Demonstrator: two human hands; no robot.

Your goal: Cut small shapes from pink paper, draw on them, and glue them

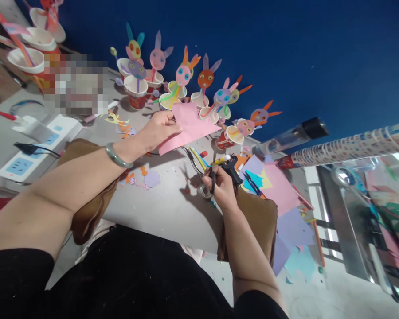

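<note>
left hand: the person's left hand (164, 127), a grey-green bangle (118, 156) round its wrist, pinches the left edge of a flat pink paper sheet (191, 126) between thumb and fingers.
pink sheet: from where i stand, it hangs tilted above the pale grey table (173, 206), before the row of cups, one pointed corner reaching to the right.
right hand: the right hand (224, 189) is closed round the black handles of slim scissors (214, 157); the blades point up and away from the person, to the right of the sheet. i can't tell how far they are parted.
rabbits: along the deep blue wall (286, 57), printed red-and-white paper cups (136, 101) hold rabbit heads of coloured paper (158, 60), long-eared and round-eyed.
tabletop: a round lilac paper disc (152, 179) lies between the forearms; a small roll of tape (204, 192) sits beside the right hand, and a black glue gun (232, 169) lies just beyond it.
forearms: a brown pad (256, 215) lies under each.
right side: pink and lilac paper sheets (281, 188) overlap, near a long, tilted stack of nested paper cups (349, 146).
left side: a white power strip with blue sockets (36, 150) takes a black plug (25, 148).
</note>
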